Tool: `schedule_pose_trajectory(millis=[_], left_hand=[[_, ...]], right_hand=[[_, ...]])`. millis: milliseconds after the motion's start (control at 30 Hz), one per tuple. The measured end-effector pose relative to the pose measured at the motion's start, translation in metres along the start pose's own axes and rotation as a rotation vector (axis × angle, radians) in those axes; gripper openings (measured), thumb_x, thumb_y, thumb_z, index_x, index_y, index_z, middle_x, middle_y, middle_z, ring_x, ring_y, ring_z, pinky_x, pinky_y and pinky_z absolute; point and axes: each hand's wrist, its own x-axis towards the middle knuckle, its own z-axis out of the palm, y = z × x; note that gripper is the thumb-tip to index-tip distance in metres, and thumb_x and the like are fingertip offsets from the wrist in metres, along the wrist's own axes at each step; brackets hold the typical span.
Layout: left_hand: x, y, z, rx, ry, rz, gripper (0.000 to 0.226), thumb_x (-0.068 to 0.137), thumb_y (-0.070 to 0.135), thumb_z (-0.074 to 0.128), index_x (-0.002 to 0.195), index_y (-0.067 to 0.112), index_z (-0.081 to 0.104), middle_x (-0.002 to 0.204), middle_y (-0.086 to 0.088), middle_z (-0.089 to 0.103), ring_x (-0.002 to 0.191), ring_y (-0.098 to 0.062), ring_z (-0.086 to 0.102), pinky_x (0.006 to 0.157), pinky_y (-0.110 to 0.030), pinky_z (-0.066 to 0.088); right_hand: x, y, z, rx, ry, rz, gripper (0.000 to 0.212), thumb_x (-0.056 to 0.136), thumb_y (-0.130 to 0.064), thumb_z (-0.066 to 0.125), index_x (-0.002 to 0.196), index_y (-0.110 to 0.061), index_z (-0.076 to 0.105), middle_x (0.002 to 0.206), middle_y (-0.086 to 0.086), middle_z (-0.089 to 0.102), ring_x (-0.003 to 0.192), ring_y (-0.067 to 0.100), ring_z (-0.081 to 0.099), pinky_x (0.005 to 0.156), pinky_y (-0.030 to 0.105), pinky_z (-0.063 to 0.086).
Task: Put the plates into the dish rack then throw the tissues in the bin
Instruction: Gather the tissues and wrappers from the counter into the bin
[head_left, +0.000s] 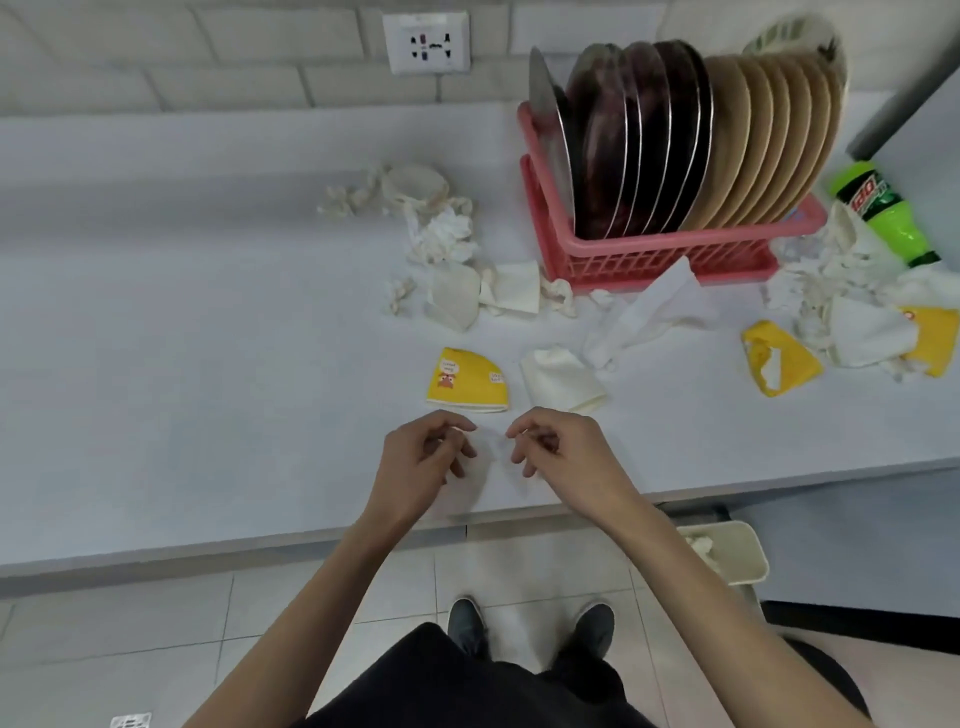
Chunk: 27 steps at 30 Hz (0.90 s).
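1. I am noting the left pile of tissues (439, 234), lying crumpled on the counter (208, 312), ahead of the hands and slightly to the left.
2. The left hand (426, 457) is hovering over the counter's near edge with its fingers curled and the thumb meeting the forefinger.
3. I am seeing a pale blurred sheet (485, 462) between the two hands. It is probably a tissue, but I cannot tell whether either hand is actually pinching it.
4. The right hand (561, 452) is mirroring the left, fingers curled the same way, just beside it.
5. A long tissue (649, 312) is lying ahead and to the right, its long axis running from near-left to far-right toward the dish rack (649, 260).
6. The plates (675, 140) are standing upright in the rack, so I am judging that step done.
7. The bin (748, 551) is sitting on the floor below the counter edge, to the right, so the right hand is nearer for the drop.
8. The right heap of tissues (836, 275) is waiting further right.
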Motion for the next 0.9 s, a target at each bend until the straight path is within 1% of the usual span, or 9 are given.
schedule_pose_trajectory(millis=[167, 267, 333, 433, 533, 633, 733, 833, 900], left_hand=[[0.048, 0.007, -0.026, 0.064, 0.132, 0.083, 0.022, 0.093, 0.008, 0.055, 0.098, 0.023, 0.07, 0.087, 0.005, 0.072, 0.058, -0.018, 0.065, 0.056, -0.025, 0.05], [0.09, 0.009, -0.046, 0.258, 0.25, 0.17, 0.025, 0.089, 0.008, 0.059, 0.108, 0.021, 0.068, 0.1, 0.009, 0.067, 0.067, -0.015, 0.061, 0.069, -0.031, 0.052], [0.119, 0.01, -0.062, 0.431, 0.297, 0.247, 0.03, 0.086, 0.009, 0.062, 0.115, 0.019, 0.066, 0.109, 0.007, 0.063, 0.075, -0.013, 0.062, 0.07, -0.032, 0.051], [0.162, 0.009, -0.08, 0.694, 0.257, 0.305, 0.035, 0.086, 0.016, 0.064, 0.121, 0.019, 0.062, 0.123, 0.003, 0.056, 0.101, -0.018, 0.06, 0.072, -0.032, 0.047], [0.197, 0.001, -0.087, 0.889, 0.14, 0.239, 0.041, 0.087, 0.02, 0.065, 0.127, 0.014, 0.06, 0.133, -0.006, 0.051, 0.118, -0.028, 0.051, 0.085, -0.039, 0.045], [0.217, -0.009, -0.087, 0.904, 0.046, 0.162, 0.041, 0.088, 0.021, 0.065, 0.128, 0.015, 0.06, 0.132, -0.006, 0.051, 0.119, -0.028, 0.049, 0.089, -0.04, 0.045], [0.222, -0.019, -0.086, 0.858, 0.054, 0.19, 0.034, 0.092, 0.016, 0.059, 0.126, 0.015, 0.063, 0.127, -0.005, 0.054, 0.117, -0.026, 0.051, 0.083, -0.037, 0.048], [0.218, -0.029, -0.088, 0.804, 0.076, 0.247, 0.026, 0.098, 0.015, 0.054, 0.121, 0.011, 0.065, 0.117, -0.006, 0.057, 0.107, -0.026, 0.055, 0.077, -0.034, 0.047], [0.213, -0.035, -0.091, 0.745, 0.09, 0.259, 0.018, 0.101, 0.017, 0.049, 0.109, 0.011, 0.064, 0.105, -0.002, 0.056, 0.096, -0.023, 0.057, 0.073, -0.031, 0.042]], right_hand=[[0.028, -0.014, -0.002, -0.007, 0.012, -0.042, 0.021, 0.09, -0.001, 0.055, 0.088, -0.017, 0.069, 0.072, 0.005, 0.069, 0.061, 0.019, 0.065, 0.054, 0.013, 0.044], [0.041, -0.017, -0.005, 0.002, 0.028, -0.061, 0.021, 0.09, 0.0, 0.055, 0.088, -0.015, 0.069, 0.072, 0.006, 0.068, 0.061, 0.019, 0.064, 0.054, 0.013, 0.044], [0.046, -0.019, -0.006, 0.015, 0.034, -0.072, 0.021, 0.09, 0.0, 0.055, 0.088, -0.015, 0.069, 0.071, 0.005, 0.069, 0.06, 0.017, 0.064, 0.054, 0.013, 0.044], [0.052, -0.021, -0.008, 0.014, 0.034, -0.076, 0.022, 0.089, 0.0, 0.055, 0.088, -0.017, 0.069, 0.071, 0.006, 0.069, 0.06, 0.019, 0.064, 0.056, 0.014, 0.044], [0.057, -0.021, -0.014, -0.021, 0.039, -0.078, 0.022, 0.089, 0.002, 0.055, 0.089, -0.014, 0.07, 0.07, 0.005, 0.069, 0.059, 0.02, 0.064, 0.056, 0.017, 0.046], [0.061, -0.024, -0.02, -0.045, 0.051, -0.086, 0.023, 0.088, 0.004, 0.055, 0.087, -0.014, 0.07, 0.069, 0.004, 0.07, 0.058, 0.017, 0.065, 0.055, 0.014, 0.044], [0.065, -0.027, -0.024, -0.055, 0.054, -0.082, 0.025, 0.088, 0.002, 0.055, 0.086, -0.018, 0.07, 0.069, 0.002, 0.07, 0.059, 0.015, 0.066, 0.056, 0.014, 0.045], [0.071, -0.03, -0.023, -0.081, 0.04, -0.082, 0.024, 0.089, 0.0, 0.055, 0.086, -0.019, 0.07, 0.069, 0.0, 0.07, 0.059, 0.014, 0.066, 0.059, 0.02, 0.049], [0.077, -0.034, -0.02, -0.096, 0.022, -0.087, 0.024, 0.088, -0.001, 0.055, 0.086, -0.02, 0.07, 0.07, -0.001, 0.07, 0.059, 0.014, 0.066, 0.059, 0.024, 0.05]])
